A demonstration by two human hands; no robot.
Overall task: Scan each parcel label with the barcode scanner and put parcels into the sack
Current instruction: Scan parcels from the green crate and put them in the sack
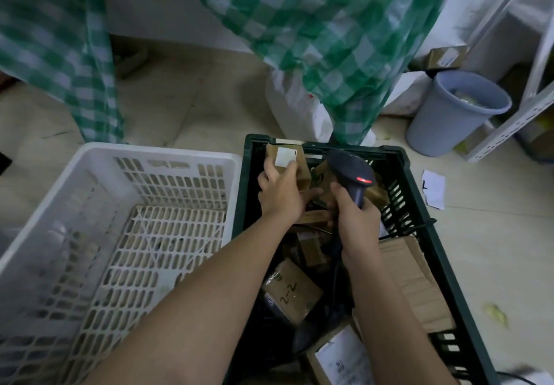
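Observation:
My left hand (280,192) grips a small brown cardboard parcel (301,171) with a white label (286,156) facing up, held over the far end of a dark green crate (419,213). My right hand (356,219) grips the handle of a dark barcode scanner (350,171), whose red light glows beside the parcel. Several more cardboard parcels lie inside the crate, one marked "2-2" (292,291) and one with a white label (341,357) near the front. A green and white checked sack (344,39) hangs beyond the crate.
A white slotted plastic basket (105,234) stands left of the crate. A grey-blue bin (449,114) sits at the right, next to a white metal rack (509,120). A white bag (296,108) leans behind the crate. A paper scrap (434,188) lies on the tiled floor.

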